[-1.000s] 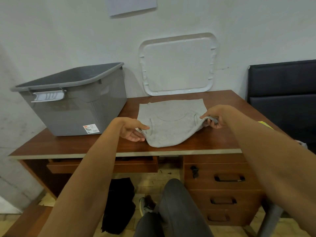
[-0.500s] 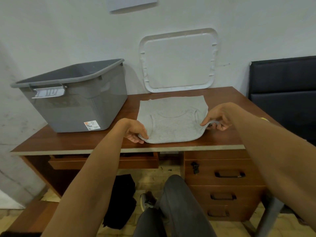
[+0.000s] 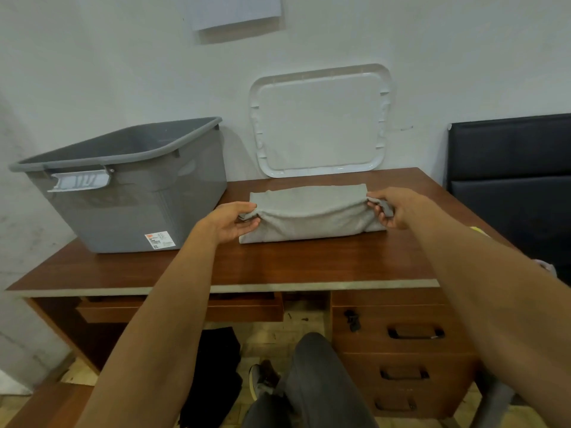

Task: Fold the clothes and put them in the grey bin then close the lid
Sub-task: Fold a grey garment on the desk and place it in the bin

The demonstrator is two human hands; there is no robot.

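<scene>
**Near edge of shirt lifted and carried back: cross fold half done**

Half a second ago the shirt [image 3: 312,217] lay open and flat on the bench [image 3: 309,264], with a hand at each near corner. Now that near edge is raised and drawn toward the far edge, and the visible cloth is about half as deep. The left hand [image 3: 234,222] pinches the left corner between thumb and fingers. The right hand [image 3: 392,208] pinches the right corner the same way. The held edge sags in a shallow curve between them and is not yet laid down.

Judgement: one fold is under way and nothing is binned yet. The bin [image 3: 133,193] stands open, just left of the shirt.

Materials:
- Shirt: soft pale grey knit, limp, drapes under its own weight.
- Bin: rigid grey plastic with tapered walls, a white latch handle and a label.
- Lid [image 3: 318,122]: white plastic, a rounded rectangle, propped against the wall behind the shirt.
- Bench: glossy wood veneer.
</scene>
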